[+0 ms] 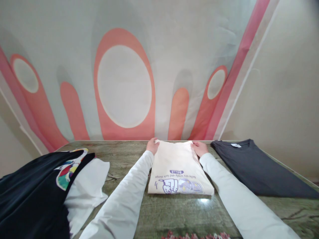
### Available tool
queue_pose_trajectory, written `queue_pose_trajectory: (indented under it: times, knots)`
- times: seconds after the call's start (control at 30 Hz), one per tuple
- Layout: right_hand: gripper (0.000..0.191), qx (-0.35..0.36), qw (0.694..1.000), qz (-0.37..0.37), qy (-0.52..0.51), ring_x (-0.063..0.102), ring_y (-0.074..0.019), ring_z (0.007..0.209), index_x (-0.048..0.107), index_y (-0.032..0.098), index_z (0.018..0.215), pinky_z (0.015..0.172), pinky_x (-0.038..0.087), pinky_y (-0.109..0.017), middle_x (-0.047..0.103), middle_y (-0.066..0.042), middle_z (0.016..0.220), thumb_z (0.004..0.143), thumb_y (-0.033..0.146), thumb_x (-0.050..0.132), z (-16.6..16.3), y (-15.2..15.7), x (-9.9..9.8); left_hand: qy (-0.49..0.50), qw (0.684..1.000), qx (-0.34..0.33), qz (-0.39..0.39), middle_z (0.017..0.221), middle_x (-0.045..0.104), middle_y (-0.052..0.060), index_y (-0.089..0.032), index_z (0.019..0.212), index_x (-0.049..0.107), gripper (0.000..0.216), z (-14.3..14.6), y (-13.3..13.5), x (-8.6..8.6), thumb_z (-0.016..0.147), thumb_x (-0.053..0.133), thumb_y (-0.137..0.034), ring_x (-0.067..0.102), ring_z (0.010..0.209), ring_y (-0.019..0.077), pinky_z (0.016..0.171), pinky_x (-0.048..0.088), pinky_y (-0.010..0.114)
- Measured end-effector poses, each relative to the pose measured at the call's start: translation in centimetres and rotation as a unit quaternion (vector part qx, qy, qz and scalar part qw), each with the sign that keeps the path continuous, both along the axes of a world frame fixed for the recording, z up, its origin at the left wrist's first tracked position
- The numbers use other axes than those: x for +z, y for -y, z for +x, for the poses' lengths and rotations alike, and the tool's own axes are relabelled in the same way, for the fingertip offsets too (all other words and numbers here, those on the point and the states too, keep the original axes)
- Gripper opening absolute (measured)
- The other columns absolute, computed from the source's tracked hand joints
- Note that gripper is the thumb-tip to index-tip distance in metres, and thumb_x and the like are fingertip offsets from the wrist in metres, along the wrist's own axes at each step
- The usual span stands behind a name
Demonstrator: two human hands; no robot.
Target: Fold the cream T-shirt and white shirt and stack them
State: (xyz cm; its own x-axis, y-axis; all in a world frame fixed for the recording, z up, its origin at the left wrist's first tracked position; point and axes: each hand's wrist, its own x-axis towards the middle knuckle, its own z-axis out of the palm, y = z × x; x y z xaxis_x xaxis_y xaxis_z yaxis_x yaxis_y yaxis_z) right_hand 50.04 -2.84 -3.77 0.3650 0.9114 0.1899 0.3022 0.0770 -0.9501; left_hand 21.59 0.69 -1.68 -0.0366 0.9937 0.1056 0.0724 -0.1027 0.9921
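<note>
A cream folded T-shirt (176, 157) with a purple cartoon print and the word BELLE, upside down to me, lies flat on the wood-grain table (119, 205). My left hand (152, 146) pinches its far left corner. At the far right corner my right hand (199, 148) is closed on the cloth too. Both arms reach forward in white sleeves, one along each side of the shirt. The fingertips are partly hidden by the cloth.
To the right lies a folded dark grey T-shirt (254, 169). On the left are a black garment (32, 192) with a colourful print and a white cloth (84, 186) partly beneath it. A printed backdrop (164, 49) stands behind the table's far edge.
</note>
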Motion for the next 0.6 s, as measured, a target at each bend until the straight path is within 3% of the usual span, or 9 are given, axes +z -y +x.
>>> queue_pose_trajectory:
  times: [0.23, 0.37, 0.5, 0.6]
  knots:
    - [0.025, 0.016, 0.998, 0.004, 0.054, 0.063, -0.0151, 0.079, 0.062, 0.011, 0.092, 0.075, 0.048, -0.025, 0.068, -0.009, 0.092, 0.071, 0.019, 0.051, 0.1, -0.3, -0.1, -0.063, 0.997, -0.011, 0.040, 0.104, 0.060, 0.011, -0.012, 0.122, 0.042, 0.050, 0.0, -0.8, -1.0, 0.073, 0.051, -0.004, 0.058, 0.093, 0.0187, 0.082, 0.045, 0.030]
    - [0.024, -0.011, 0.994, -0.006, 0.106, 0.062, -0.0162, 0.078, 0.062, 0.011, 0.090, 0.075, 0.046, -0.026, 0.067, -0.010, 0.089, 0.069, 0.019, 0.052, -0.1, -0.5, -0.1, -0.155, 0.985, 0.001, 0.073, 0.118, 0.050, 0.016, -0.009, 0.126, 0.036, 0.057, -0.4, 0.0, -0.7, 0.072, 0.052, -0.004, 0.048, 0.109, 0.0215, 0.092, 0.038, 0.032]
    - [0.021, -0.046, 0.986, -0.014, 0.160, 0.060, -0.0189, 0.082, 0.062, 0.012, 0.084, 0.079, 0.043, -0.029, 0.067, -0.011, 0.086, 0.069, 0.024, 0.054, -0.3, -0.5, 0.1, -0.292, 0.950, 0.004, 0.109, 0.137, 0.028, 0.014, -0.012, 0.127, 0.037, 0.058, -0.6, 1.4, 0.0, 0.071, 0.054, -0.006, 0.027, 0.126, 0.0217, 0.104, 0.022, 0.033]
    - [0.022, -0.065, 0.979, -0.020, 0.192, 0.059, -0.0195, 0.081, 0.061, 0.013, 0.086, 0.079, 0.041, -0.030, 0.066, -0.010, 0.084, 0.070, 0.026, 0.053, -0.5, -0.3, 0.2, -0.402, 0.908, -0.037, 0.110, 0.139, 0.027, 0.006, -0.019, 0.119, 0.046, 0.045, -0.4, 2.3, 0.3, 0.076, 0.049, -0.008, 0.019, 0.129, 0.0208, 0.106, 0.014, 0.039]
